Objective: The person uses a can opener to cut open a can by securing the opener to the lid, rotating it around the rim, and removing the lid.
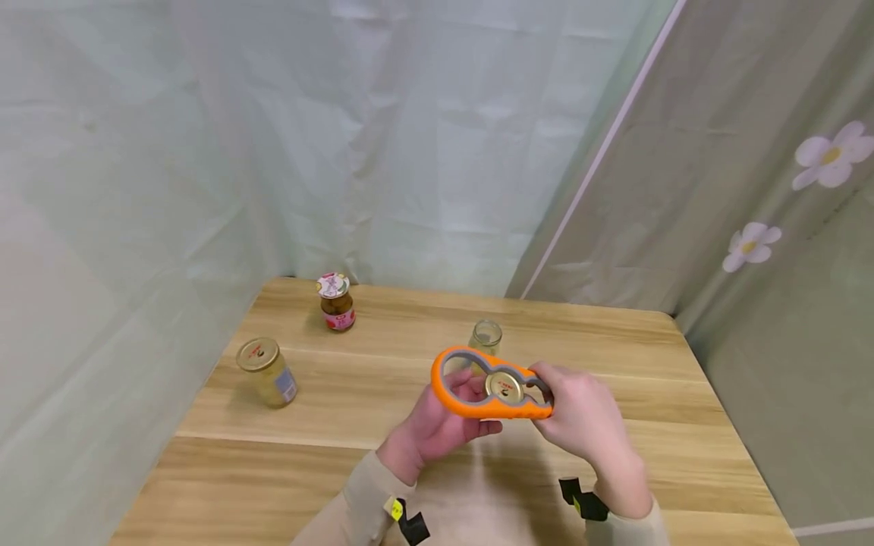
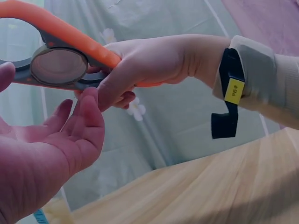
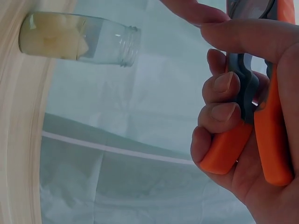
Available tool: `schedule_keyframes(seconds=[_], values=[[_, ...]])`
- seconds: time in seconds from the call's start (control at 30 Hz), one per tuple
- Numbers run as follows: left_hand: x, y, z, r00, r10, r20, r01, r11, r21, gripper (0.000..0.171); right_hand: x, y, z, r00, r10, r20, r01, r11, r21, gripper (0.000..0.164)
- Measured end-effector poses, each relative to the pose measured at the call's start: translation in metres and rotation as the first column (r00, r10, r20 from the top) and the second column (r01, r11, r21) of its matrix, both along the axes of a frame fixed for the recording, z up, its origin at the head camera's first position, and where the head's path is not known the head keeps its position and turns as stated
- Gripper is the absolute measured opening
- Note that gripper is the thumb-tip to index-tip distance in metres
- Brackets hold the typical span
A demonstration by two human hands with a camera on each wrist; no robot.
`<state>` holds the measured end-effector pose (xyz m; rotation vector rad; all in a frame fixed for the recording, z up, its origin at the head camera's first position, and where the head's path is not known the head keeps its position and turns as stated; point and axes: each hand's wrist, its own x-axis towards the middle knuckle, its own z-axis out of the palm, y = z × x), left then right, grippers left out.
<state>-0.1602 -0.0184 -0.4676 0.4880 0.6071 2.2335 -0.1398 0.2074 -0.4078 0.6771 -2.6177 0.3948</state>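
- Orange jar opener [image 1: 493,410]: raised above the table [image 1: 382,364] in the near middle of the scene, gripped firmly at its right end by the curled fingers of the right hand [image 1: 582,415]
- Gold lid [image 1: 504,387]: caught inside the opener between its two sides, with no jar under it in the left wrist view, so the unscrewing looks done for this one
- Left hand [image 1: 445,426]: palm up, fingers loosely bent, just beneath the opener and to its left; it seems to hold nothing, though whether a fingertip touches the opener or the lid I cannot tell
- Open jar [image 1: 485,339]: upright on the table beyond the opener, mouth bare, pale chunks inside; I judge the gold lid to be its own
- Remaining, by my reading: the lid is not yet out of the opener, nor the opener put down
- Gold-topped jar [image 1: 271,381]: on the left, well apart from both hands, closed
- Pink-labelled jar [image 1: 337,306]: far left, its patterned cap [image 1: 333,285] also on, so two jars remain unopened
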Motion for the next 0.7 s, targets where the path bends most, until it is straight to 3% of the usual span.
schedule_keyframes(seconds=[0.3, 0.7], values=[[0.002, 0.004, -0.0068, 1.0, 0.01, -0.008, -0.01, 0.994, 0.106, 0.047, -0.0045, -0.0046, -0.0009, 0.998, 0.05, -0.026, -0.049, 0.999, 0.014, 0.024], [0.0018, 0.007, -0.0101, 0.998, -0.05, -0.045, 0.057, 0.982, 0.179, 0.055, -0.0054, -0.0062, -0.0037, 0.998, 0.062, -0.029, -0.062, 0.998, 0.018, 0.02]])
